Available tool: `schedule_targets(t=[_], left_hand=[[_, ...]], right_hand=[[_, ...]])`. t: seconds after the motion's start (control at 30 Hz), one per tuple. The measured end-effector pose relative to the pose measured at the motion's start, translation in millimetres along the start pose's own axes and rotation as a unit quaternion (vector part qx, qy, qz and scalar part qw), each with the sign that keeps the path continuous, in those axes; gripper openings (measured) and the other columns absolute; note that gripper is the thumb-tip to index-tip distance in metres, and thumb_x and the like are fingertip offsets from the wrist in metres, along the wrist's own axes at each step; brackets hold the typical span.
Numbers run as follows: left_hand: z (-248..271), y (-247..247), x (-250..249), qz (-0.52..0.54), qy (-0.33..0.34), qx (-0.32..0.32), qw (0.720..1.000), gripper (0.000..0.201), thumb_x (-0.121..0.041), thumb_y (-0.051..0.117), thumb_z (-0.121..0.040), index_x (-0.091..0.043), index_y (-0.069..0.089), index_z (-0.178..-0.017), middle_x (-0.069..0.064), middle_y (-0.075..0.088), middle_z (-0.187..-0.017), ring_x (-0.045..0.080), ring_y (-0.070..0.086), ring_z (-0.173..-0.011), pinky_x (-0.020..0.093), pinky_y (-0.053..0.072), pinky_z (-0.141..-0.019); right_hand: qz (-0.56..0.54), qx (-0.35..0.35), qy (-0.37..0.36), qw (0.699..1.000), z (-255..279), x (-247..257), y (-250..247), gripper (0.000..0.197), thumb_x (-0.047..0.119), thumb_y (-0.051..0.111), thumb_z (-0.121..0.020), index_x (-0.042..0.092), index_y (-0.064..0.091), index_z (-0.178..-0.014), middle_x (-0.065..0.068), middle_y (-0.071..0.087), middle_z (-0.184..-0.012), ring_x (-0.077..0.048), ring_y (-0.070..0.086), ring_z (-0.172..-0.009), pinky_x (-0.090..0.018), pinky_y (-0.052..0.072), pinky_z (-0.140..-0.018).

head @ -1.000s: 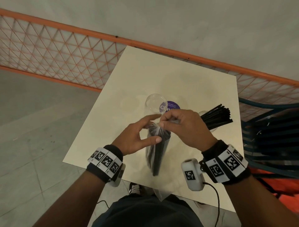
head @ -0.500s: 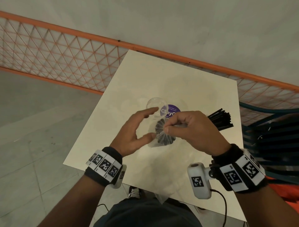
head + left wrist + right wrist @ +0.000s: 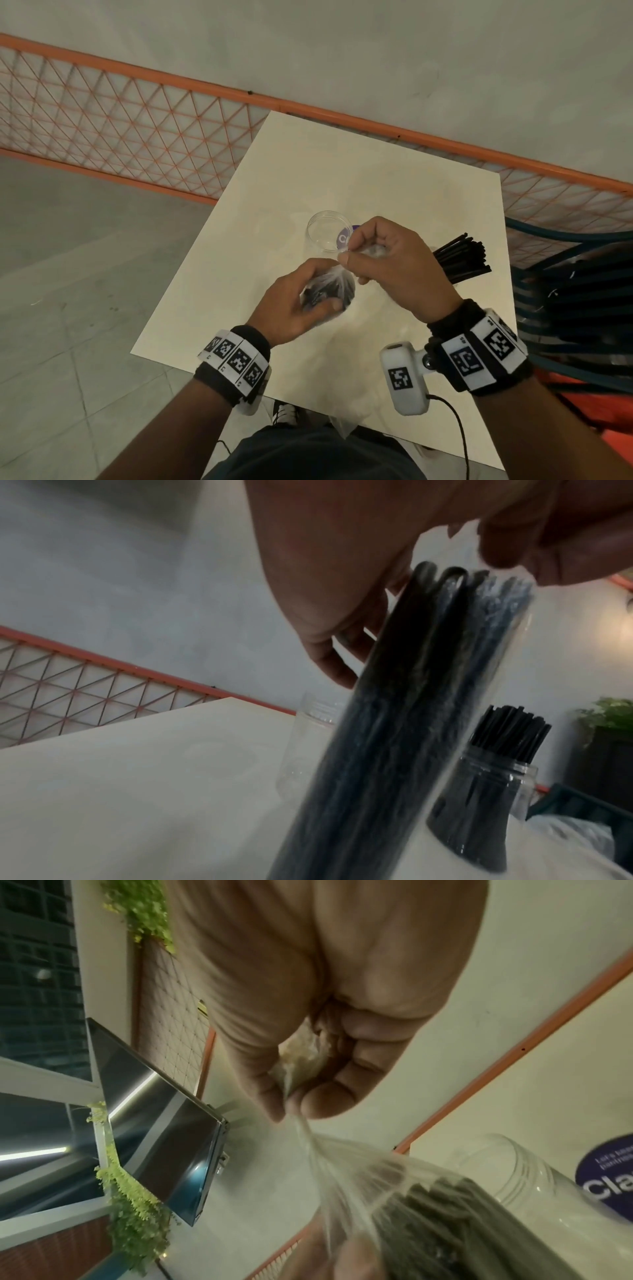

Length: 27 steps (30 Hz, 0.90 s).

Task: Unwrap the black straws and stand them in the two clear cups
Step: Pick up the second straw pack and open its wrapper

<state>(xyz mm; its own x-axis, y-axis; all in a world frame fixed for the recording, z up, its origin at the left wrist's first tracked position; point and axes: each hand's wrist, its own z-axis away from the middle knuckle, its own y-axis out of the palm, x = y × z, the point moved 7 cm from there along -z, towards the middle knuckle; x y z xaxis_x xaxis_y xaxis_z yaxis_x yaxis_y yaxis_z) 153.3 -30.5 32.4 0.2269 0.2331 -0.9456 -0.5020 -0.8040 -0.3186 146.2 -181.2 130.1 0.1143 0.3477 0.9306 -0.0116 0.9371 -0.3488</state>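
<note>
A bundle of black straws in a clear plastic wrapper [image 3: 330, 291] [image 3: 394, 737] [image 3: 445, 1226] stands upright over the table. My left hand [image 3: 301, 298] grips the bundle near its top. My right hand [image 3: 380, 260] pinches the gathered end of the wrapper [image 3: 301, 1129] between thumb and finger and pulls it taut upward. An empty clear cup [image 3: 327, 231] [image 3: 308, 748] [image 3: 514, 1172] stands just beyond the hands. A second clear cup [image 3: 486, 799] to the right holds several unwrapped black straws [image 3: 462, 257]; my right hand hides it in the head view.
The cream table [image 3: 376, 171] has a purple round sticker [image 3: 344, 236] [image 3: 606, 1175] beside the empty cup. An orange mesh railing [image 3: 137, 130] runs behind the table. A dark teal chair [image 3: 575, 291] stands close at the right edge.
The bundle went from tilted to upright. My left hand closed round its top. My right hand lifted the pinched wrapper end up and away, stretching the plastic.
</note>
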Motion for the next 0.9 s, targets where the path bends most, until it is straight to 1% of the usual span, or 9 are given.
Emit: schedule_targets(t=[0.17,0.23,0.37,0.43,0.53,0.63,0.7,0.8,0.9], left_hand=[[1,4,29,-0.033,-0.074,-0.031,0.996,0.068,-0.043,0.088,-0.067,-0.042,0.045,-0.121,-0.017,0.069,-0.111,0.001,0.067,-0.100,0.035,0.057,-0.088],[2,0,40,-0.007,-0.094,-0.052,0.994,0.068,-0.048,0.085,-0.065,-0.034,0.050,-0.122,-0.014,0.070,-0.111,0.003,0.068,-0.100,0.033,0.057,-0.089],[5,-5,55,0.020,-0.114,-0.066,0.991,0.084,-0.059,0.080,-0.059,-0.029,0.049,-0.131,-0.010,0.069,-0.119,0.005,0.067,-0.106,0.022,0.054,-0.091],[9,1,62,0.023,-0.122,-0.057,0.991,0.080,-0.058,0.079,-0.061,-0.030,0.049,-0.130,-0.013,0.070,-0.115,-0.002,0.066,-0.102,0.016,0.052,-0.085],[14,16,65,-0.027,-0.108,-0.022,0.994,0.066,-0.055,0.074,-0.071,-0.037,0.043,-0.128,-0.024,0.065,-0.104,-0.017,0.062,-0.090,0.006,0.044,-0.072],[17,24,63,-0.046,-0.096,-0.008,0.994,0.063,-0.049,0.070,-0.080,-0.037,0.041,-0.134,-0.033,0.055,-0.113,-0.026,0.053,-0.098,-0.001,0.039,-0.077],[16,25,69,-0.067,-0.093,-0.003,0.993,0.064,-0.052,0.066,-0.081,-0.030,0.047,-0.139,-0.025,0.059,-0.118,-0.018,0.055,-0.103,0.004,0.040,-0.082],[14,24,79,-0.121,-0.121,0.016,0.985,0.066,-0.051,0.065,-0.081,-0.026,0.047,-0.140,-0.008,0.064,-0.123,0.010,0.064,-0.105,0.024,0.048,-0.083],[13,24,87,-0.146,-0.169,0.038,0.974,0.058,-0.042,0.073,-0.082,-0.026,0.050,-0.132,-0.010,0.064,-0.117,0.017,0.064,-0.102,0.032,0.051,-0.083]], right_hand=[[-0.088,0.037,0.030,0.995,-1,-13,19,0.025,0.012,0.074,-0.084,0.008,0.062,-0.105,-0.010,0.067,-0.091,-0.022,0.066,-0.082,-0.059,0.056,-0.084],[-0.112,0.050,0.045,0.991,-1,-24,23,0.041,0.015,0.074,-0.084,0.014,0.057,-0.122,-0.004,0.067,-0.102,-0.018,0.066,-0.091,-0.050,0.056,-0.090],[0.036,0.091,0.064,0.993,2,-60,32,0.090,0.037,0.086,-0.068,0.036,0.035,-0.142,0.015,0.050,-0.138,-0.007,0.052,-0.120,-0.028,0.047,-0.097],[0.063,0.114,0.081,0.988,5,-80,47,0.092,0.040,0.088,-0.065,0.034,0.035,-0.140,0.013,0.051,-0.137,-0.006,0.053,-0.120,-0.031,0.047,-0.101],[0.092,0.102,0.066,0.988,7,-101,63,0.068,0.045,0.088,-0.062,0.032,0.049,-0.117,0.015,0.064,-0.110,-0.003,0.062,-0.102,-0.034,0.053,-0.096],[0.092,0.089,0.053,0.990,8,-108,68,0.060,0.039,0.090,-0.061,0.043,0.053,-0.109,0.025,0.063,-0.102,0.013,0.058,-0.097,-0.009,0.047,-0.088],[0.094,0.081,0.035,0.992,5,-111,70,0.061,0.043,0.090,-0.059,0.043,0.056,-0.111,0.023,0.065,-0.105,0.011,0.059,-0.100,-0.008,0.044,-0.087],[0.077,0.076,0.037,0.993,1,-123,76,0.076,0.052,0.089,-0.054,0.035,0.057,-0.121,0.016,0.067,-0.114,0.000,0.061,-0.107,-0.023,0.049,-0.094],[0.060,0.074,0.071,0.993,0,-135,80,0.085,0.049,0.092,-0.053,0.035,0.050,-0.125,0.019,0.067,-0.114,0.005,0.063,-0.103,-0.021,0.052,-0.091]])
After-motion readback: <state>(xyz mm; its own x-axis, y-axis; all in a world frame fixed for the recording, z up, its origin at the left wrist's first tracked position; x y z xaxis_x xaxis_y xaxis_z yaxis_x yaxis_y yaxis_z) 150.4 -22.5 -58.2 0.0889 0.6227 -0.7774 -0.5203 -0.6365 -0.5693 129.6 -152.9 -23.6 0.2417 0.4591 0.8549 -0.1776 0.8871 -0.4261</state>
